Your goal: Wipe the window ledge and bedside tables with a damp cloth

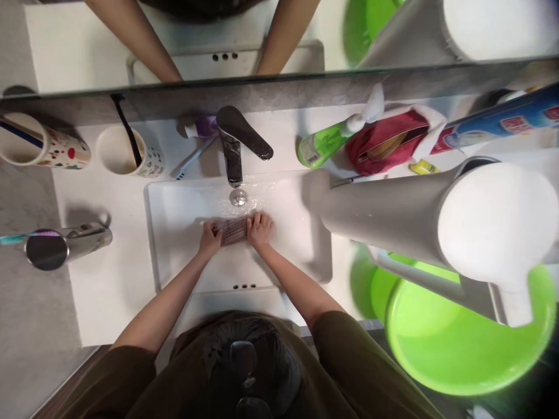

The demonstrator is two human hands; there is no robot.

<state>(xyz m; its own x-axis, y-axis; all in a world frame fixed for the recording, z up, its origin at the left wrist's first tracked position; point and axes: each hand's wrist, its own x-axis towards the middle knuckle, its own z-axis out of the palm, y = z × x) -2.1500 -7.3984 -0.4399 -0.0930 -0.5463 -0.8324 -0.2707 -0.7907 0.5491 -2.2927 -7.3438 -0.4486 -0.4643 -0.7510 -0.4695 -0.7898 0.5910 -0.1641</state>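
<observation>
Both my hands are down in the white sink basin, just below the drain. My left hand is closed around one end of a small brownish ribbed cloth. My right hand presses and grips the other end, fingers curled over it. The cloth lies stretched between the two hands on the wet basin floor. The dark metal faucet stands directly behind them, and water glistens around the drain.
Two patterned cups and a metal cup with a toothbrush stand at the left. A green spray bottle, a red pouch and a blue tube lie at the right. A green plastic basin and a large white fixture crowd the right side. A mirror runs along the back.
</observation>
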